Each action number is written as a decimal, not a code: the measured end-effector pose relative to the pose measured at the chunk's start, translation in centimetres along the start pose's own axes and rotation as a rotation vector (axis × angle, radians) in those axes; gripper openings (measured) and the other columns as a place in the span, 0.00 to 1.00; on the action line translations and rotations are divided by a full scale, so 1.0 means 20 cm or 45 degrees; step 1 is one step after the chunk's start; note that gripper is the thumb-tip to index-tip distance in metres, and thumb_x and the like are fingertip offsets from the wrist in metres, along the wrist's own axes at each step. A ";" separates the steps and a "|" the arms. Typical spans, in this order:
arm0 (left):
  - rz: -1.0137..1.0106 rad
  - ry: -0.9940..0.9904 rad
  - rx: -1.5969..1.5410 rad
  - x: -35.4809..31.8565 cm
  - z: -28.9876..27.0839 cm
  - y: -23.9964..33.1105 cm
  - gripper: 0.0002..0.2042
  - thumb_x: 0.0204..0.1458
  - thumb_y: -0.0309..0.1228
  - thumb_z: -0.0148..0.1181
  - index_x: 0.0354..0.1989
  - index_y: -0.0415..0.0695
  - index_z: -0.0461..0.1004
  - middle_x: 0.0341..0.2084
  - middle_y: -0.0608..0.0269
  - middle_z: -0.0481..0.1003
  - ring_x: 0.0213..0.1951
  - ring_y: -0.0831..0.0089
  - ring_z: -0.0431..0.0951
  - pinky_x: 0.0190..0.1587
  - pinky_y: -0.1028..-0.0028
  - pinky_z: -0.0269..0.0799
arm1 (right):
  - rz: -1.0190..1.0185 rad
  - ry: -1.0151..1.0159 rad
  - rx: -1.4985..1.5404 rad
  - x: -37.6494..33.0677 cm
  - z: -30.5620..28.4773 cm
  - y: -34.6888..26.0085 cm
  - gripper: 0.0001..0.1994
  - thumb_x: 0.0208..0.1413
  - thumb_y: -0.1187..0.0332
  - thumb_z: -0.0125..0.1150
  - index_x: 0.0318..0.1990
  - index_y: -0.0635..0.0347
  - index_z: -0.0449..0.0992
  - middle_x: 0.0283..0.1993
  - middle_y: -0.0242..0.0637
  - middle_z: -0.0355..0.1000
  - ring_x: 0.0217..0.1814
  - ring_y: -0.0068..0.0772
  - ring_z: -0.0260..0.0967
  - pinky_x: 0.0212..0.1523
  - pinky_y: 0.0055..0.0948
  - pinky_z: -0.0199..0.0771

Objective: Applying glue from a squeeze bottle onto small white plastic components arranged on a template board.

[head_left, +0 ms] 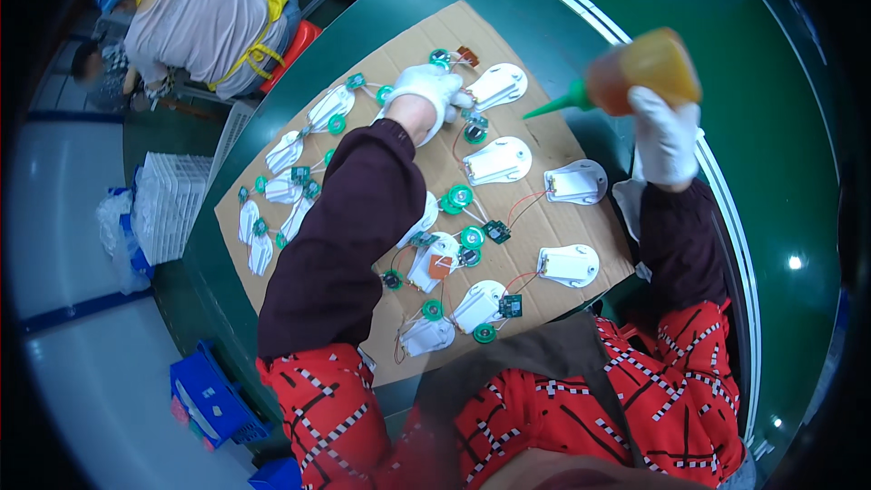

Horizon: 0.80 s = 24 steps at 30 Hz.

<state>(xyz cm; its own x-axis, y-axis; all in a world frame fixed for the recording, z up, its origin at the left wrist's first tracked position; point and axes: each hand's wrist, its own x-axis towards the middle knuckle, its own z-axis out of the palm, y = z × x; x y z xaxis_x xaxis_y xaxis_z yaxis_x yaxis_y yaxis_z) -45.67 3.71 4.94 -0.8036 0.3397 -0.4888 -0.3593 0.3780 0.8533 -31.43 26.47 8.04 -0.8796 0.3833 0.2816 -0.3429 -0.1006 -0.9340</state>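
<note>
My right hand (667,138), in a white glove, holds up a squeeze bottle (646,71) of amber liquid above the table's right side. The bottle lies tilted sideways, its green pointed nozzle (555,103) aimed left over the cardboard. At the far part of the sheet is my gloved left hand (426,95), its fingers curled by the narrow end of a white plastic housing (499,86). Whatever those fingers pinch is hidden. Just below them lies a small green circuit board (474,120) with a round part. Another white housing (497,161) sits nearer to me.
Several more white housings, wired to green boards and discs, cover the cardboard sheet (535,301) on the green table (399,2). Another person (204,18) sits at the far left. White stacked trays (172,209) and a blue basket (213,399) stand left of the table.
</note>
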 end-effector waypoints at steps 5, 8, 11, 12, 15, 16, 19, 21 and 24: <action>0.109 -0.042 0.288 -0.21 -0.10 0.02 0.10 0.50 0.32 0.50 0.38 0.39 0.69 0.24 0.63 0.75 0.17 0.80 0.68 0.16 0.80 0.59 | -0.206 0.209 0.074 -0.20 -0.13 -0.17 0.30 0.45 0.64 0.62 0.54 0.66 0.58 0.52 0.46 0.63 0.55 0.38 0.61 0.56 0.35 0.60; 0.677 -0.123 0.941 -0.34 -0.30 0.04 0.14 0.48 0.33 0.53 0.41 0.39 0.71 0.28 0.63 0.75 0.22 0.78 0.70 0.22 0.79 0.63 | -0.249 0.257 0.152 -0.28 -0.29 -0.31 0.28 0.46 0.65 0.62 0.52 0.68 0.59 0.52 0.49 0.63 0.53 0.41 0.63 0.54 0.34 0.65; 0.466 0.103 0.903 -0.48 -0.55 0.05 0.15 0.45 0.33 0.56 0.41 0.40 0.73 0.33 0.64 0.74 0.29 0.78 0.71 0.31 0.78 0.66 | -0.324 0.148 0.108 -0.28 -0.21 -0.38 0.26 0.49 0.62 0.58 0.52 0.67 0.60 0.52 0.49 0.63 0.54 0.41 0.63 0.55 0.35 0.64; 0.333 0.125 0.763 -0.56 -0.59 0.07 0.15 0.45 0.32 0.56 0.40 0.40 0.73 0.32 0.65 0.74 0.31 0.78 0.72 0.34 0.79 0.66 | -0.327 0.151 0.110 -0.29 -0.16 -0.41 0.26 0.49 0.62 0.58 0.52 0.67 0.60 0.52 0.49 0.63 0.54 0.41 0.63 0.55 0.35 0.64; 0.364 0.285 0.994 -0.58 -0.74 -0.07 0.14 0.44 0.32 0.58 0.39 0.40 0.74 0.31 0.63 0.76 0.32 0.75 0.73 0.37 0.77 0.67 | -0.258 0.045 0.081 -0.29 0.08 -0.42 0.26 0.49 0.61 0.57 0.54 0.63 0.60 0.53 0.47 0.62 0.58 0.38 0.59 0.58 0.37 0.58; 0.353 0.295 0.999 -0.60 -0.75 -0.12 0.14 0.44 0.32 0.58 0.39 0.40 0.74 0.31 0.63 0.76 0.32 0.75 0.73 0.37 0.77 0.67 | -0.264 -0.034 0.110 -0.29 0.18 -0.40 0.25 0.49 0.63 0.57 0.53 0.63 0.60 0.53 0.46 0.63 0.57 0.38 0.60 0.58 0.36 0.58; 0.384 0.336 1.081 -0.64 -0.66 -0.18 0.15 0.44 0.37 0.54 0.37 0.43 0.75 0.35 0.54 0.75 0.39 0.61 0.74 0.43 0.70 0.67 | -0.182 -0.251 0.199 -0.26 0.41 -0.34 0.23 0.50 0.67 0.55 0.53 0.64 0.60 0.52 0.42 0.63 0.55 0.36 0.62 0.57 0.35 0.59; 0.410 0.419 1.419 -0.67 -0.52 -0.14 0.13 0.43 0.36 0.54 0.35 0.44 0.76 0.35 0.53 0.74 0.40 0.60 0.74 0.43 0.68 0.68 | -0.185 -0.292 0.369 -0.28 0.56 -0.34 0.16 0.48 0.75 0.56 0.46 0.68 0.65 0.42 0.38 0.68 0.43 0.29 0.67 0.43 0.28 0.69; 0.608 0.394 1.809 -0.59 -0.51 -0.23 0.11 0.44 0.34 0.53 0.34 0.46 0.77 0.35 0.53 0.74 0.38 0.59 0.75 0.40 0.66 0.71 | -0.163 -0.310 0.359 -0.31 0.70 -0.33 0.15 0.49 0.76 0.55 0.46 0.67 0.65 0.41 0.37 0.68 0.43 0.28 0.68 0.42 0.28 0.70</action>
<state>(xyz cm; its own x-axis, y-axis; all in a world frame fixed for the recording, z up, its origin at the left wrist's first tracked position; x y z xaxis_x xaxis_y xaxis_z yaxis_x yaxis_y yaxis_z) -39.39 -10.84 8.75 -0.8378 0.5457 -0.0181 0.5459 0.8365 -0.0473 -28.29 12.00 15.55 -0.8647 0.1833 0.4677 -0.5023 -0.3272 -0.8004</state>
